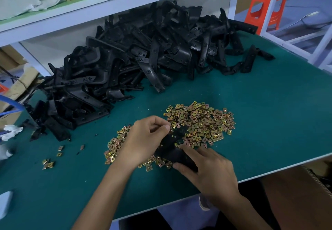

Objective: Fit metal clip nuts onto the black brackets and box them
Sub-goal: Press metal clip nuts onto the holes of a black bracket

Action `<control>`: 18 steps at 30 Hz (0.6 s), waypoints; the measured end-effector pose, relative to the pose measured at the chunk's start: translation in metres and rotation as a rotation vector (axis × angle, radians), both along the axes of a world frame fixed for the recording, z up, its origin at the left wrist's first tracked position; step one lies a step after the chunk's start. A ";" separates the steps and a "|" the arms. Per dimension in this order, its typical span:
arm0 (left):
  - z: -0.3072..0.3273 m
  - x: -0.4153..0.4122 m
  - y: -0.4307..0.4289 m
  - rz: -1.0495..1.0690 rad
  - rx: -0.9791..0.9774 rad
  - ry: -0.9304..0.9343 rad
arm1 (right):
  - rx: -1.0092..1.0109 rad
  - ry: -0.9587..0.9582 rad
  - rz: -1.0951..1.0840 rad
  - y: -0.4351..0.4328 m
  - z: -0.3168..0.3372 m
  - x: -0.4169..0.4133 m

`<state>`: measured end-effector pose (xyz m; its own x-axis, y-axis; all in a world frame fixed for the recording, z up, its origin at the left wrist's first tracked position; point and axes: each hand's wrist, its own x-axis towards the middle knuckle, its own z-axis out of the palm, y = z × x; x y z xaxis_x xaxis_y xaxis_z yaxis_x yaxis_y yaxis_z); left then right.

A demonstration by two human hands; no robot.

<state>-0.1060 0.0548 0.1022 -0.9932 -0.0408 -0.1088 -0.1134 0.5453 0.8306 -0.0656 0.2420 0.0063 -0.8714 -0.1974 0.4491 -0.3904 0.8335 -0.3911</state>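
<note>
Gripping black bracket, right hand hiding end

Even soft overhead light, faint shadows, wide-angle edge bending, slight blur

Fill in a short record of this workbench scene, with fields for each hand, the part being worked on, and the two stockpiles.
Left hand: pinches upper end of held bracket
Right hand: grips its lower end
Bracket pile: heaped at the back
Clip nuts: loose heap beneath the hands
Stray nuts: few, left of the heap
Table: green mat
</note>
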 end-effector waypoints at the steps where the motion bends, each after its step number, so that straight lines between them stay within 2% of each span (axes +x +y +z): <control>1: 0.000 0.000 0.000 -0.001 0.017 -0.007 | 0.003 0.005 0.003 0.000 0.000 0.000; 7: -0.002 -0.001 -0.002 0.018 0.125 -0.043 | 0.014 0.010 0.016 0.000 -0.001 -0.001; 18: -0.002 0.001 -0.004 -0.063 0.024 -0.025 | 0.047 0.005 0.038 0.001 -0.001 -0.001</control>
<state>-0.1046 0.0503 0.0998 -0.9907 0.0242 -0.1341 -0.1008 0.5319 0.8408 -0.0668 0.2426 0.0056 -0.8607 -0.2514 0.4426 -0.4238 0.8356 -0.3496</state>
